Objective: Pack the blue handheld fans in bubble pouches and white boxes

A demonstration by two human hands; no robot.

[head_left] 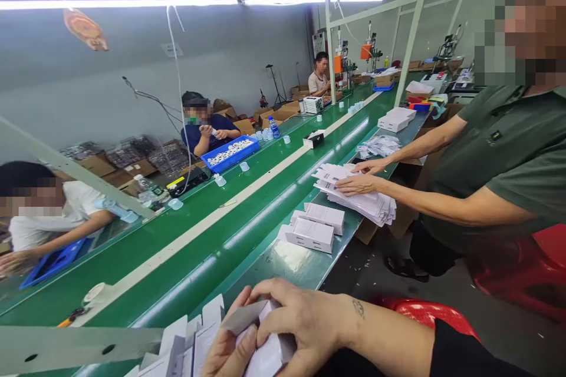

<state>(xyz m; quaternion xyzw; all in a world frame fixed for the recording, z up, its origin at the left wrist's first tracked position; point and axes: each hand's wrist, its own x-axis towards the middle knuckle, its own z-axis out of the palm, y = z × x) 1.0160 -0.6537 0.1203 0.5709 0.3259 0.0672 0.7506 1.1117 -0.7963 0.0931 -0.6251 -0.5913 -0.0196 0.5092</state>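
Observation:
At the bottom of the head view, a small white cardboard box (266, 359) with its end flap raised sits between my two hands. My left hand (234, 344) grips it from the near left side, with the thumb against the flap. Over the top and right side curl the fingers of my right hand (300, 318), closed on the same box. My palms hide part of the box. Just left of my hands stand several white boxes (177, 344) in a row, some with flaps up.
Two white boxes (312, 232) lie on the metal-edged bench. A co-worker's hands (360, 182) rest on a stack of flat cartons (375, 205). A green conveyor belt (194, 288) runs alongside; people sit across it near a blue tray (230, 153). A metal bar (79, 349) crosses lower left.

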